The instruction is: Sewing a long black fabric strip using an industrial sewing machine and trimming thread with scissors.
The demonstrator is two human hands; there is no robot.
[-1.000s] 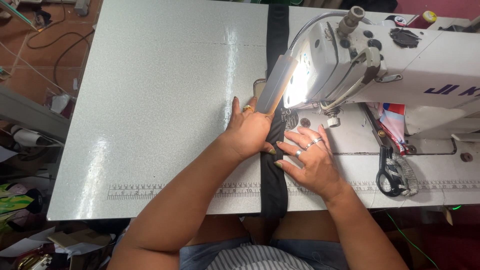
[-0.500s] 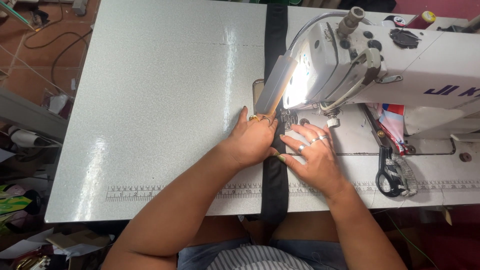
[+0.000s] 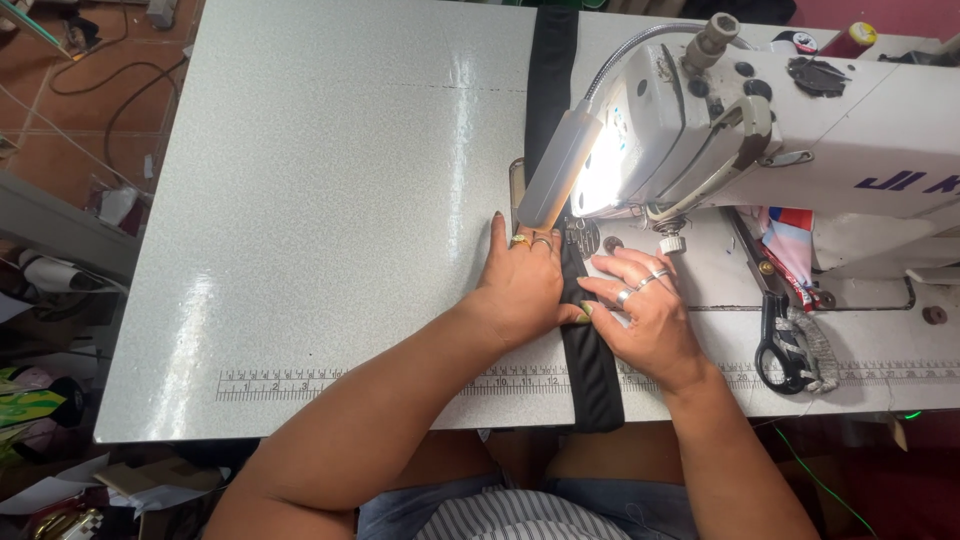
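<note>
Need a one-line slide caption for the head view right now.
Left hand and right hand press a black fabric strip flat under the white sewing machine.

The long narrow fabric strip [image 3: 590,370] is plain black. The speckled laminate surface [image 3: 330,200] is pale grey with a black printed ruler scale along its near edge. The sewing machine [image 3: 800,130] is white; the metal scissors [image 3: 775,345] have black handles.

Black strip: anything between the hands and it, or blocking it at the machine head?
Nothing visible. The left hand and right hand both press flat on the black fabric strip, one on each side. The strip runs under the sewing machine head and out across the table. The lamp hides the needle area.
</note>
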